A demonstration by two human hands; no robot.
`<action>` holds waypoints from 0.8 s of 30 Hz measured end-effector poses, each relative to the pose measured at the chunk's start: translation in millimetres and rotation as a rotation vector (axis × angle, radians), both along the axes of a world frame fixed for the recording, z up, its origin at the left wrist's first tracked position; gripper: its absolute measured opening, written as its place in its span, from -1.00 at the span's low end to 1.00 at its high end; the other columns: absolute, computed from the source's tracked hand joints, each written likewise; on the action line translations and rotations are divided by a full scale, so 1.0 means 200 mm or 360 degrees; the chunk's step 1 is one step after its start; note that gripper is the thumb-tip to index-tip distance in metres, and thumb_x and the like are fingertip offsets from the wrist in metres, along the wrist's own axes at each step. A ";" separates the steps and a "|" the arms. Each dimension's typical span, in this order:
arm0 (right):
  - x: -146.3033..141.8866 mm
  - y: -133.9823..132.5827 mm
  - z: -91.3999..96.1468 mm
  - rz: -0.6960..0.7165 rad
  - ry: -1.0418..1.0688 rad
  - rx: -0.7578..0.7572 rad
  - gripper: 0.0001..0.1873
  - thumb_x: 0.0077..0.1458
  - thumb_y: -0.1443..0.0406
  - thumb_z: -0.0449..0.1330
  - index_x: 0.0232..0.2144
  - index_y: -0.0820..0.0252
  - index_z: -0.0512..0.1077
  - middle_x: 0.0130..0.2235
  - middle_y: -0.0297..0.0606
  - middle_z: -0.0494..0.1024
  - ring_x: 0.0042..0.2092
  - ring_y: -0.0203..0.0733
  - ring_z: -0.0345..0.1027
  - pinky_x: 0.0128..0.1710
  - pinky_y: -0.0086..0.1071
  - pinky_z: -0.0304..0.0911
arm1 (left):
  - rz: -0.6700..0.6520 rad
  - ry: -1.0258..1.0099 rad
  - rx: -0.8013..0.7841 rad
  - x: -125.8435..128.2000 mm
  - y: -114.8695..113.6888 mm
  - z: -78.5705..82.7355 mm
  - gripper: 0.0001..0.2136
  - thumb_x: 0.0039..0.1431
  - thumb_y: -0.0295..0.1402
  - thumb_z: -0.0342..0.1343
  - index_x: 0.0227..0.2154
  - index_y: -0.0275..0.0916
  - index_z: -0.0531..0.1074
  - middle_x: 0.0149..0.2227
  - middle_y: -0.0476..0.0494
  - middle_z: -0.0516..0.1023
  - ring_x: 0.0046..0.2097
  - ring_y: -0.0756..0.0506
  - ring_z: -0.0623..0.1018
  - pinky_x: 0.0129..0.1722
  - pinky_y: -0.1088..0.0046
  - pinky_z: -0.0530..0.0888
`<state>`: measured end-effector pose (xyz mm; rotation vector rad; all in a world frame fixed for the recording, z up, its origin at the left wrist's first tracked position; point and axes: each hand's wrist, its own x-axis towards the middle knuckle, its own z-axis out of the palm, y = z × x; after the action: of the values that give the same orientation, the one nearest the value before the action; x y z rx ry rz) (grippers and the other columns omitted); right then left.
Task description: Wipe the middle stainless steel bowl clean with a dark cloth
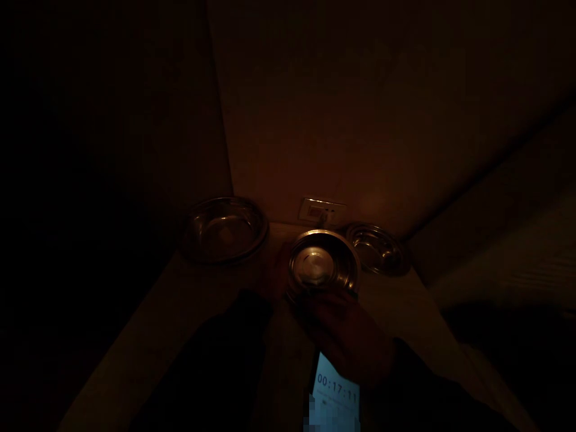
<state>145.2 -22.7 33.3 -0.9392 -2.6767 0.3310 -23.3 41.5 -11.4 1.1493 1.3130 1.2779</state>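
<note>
The scene is very dark. A round steel bowl is held above a pale counter, tipped so its inside faces me. My right hand grips its lower rim, fingers closed. My left hand presses against the bowl's left side; its fingers are barely visible in the gloom. Dark sleeves cover both forearms.
A large steel bowl rests on the counter at the back left and a shallower steel dish at the back right. A wall socket sits behind them. A lit phone screen showing a timer glows near the bottom.
</note>
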 end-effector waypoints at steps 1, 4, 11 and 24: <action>-0.01 0.00 0.00 -0.0048 0.0031 -0.0023 -0.70 0.20 0.33 -0.03 -0.06 0.26 0.36 -0.12 -0.06 0.52 -0.09 -0.05 0.36 -0.05 -0.10 0.24 | -0.0008 -0.0022 -0.0002 0.00 0.00 0.00 -0.53 0.24 -0.05 -0.20 -0.17 -0.27 0.49 -0.09 -0.18 0.58 -0.03 -0.18 0.52 0.08 0.25 0.36; -0.04 0.02 -0.04 -0.0125 0.0105 -0.0053 -0.69 0.22 0.36 -0.04 -0.03 0.28 0.34 -0.16 -0.06 0.53 -0.12 -0.06 0.37 -0.09 -0.14 0.29 | -0.0032 -0.0043 -0.0016 0.00 0.00 0.01 -0.52 0.24 -0.03 -0.21 -0.19 -0.28 0.50 -0.14 -0.16 0.60 -0.05 -0.18 0.53 0.04 0.27 0.38; -0.02 0.02 -0.09 -0.0070 0.0175 0.0035 -0.66 0.17 0.38 0.07 0.01 0.26 0.34 -0.07 -0.07 0.51 -0.06 -0.05 0.37 -0.06 -0.12 0.33 | -0.0088 -0.0012 0.0016 -0.01 -0.01 0.03 -0.53 0.26 -0.05 -0.22 -0.21 -0.26 0.51 -0.16 -0.13 0.61 -0.08 -0.14 0.54 0.01 0.33 0.38; -0.01 0.00 -0.09 0.0005 0.0215 0.0082 -0.69 0.21 0.35 0.05 -0.01 0.24 0.40 0.07 -0.01 0.44 0.05 -0.07 0.36 -0.01 -0.18 0.36 | -0.0091 -0.0017 0.0043 -0.01 -0.01 0.03 -0.52 0.25 -0.05 -0.22 -0.18 -0.28 0.50 -0.16 -0.14 0.61 -0.09 -0.14 0.54 0.01 0.32 0.39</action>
<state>142.6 -21.8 14.6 -0.8660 -2.5519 0.3132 -25.5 39.1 -5.2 1.1891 1.2495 1.2622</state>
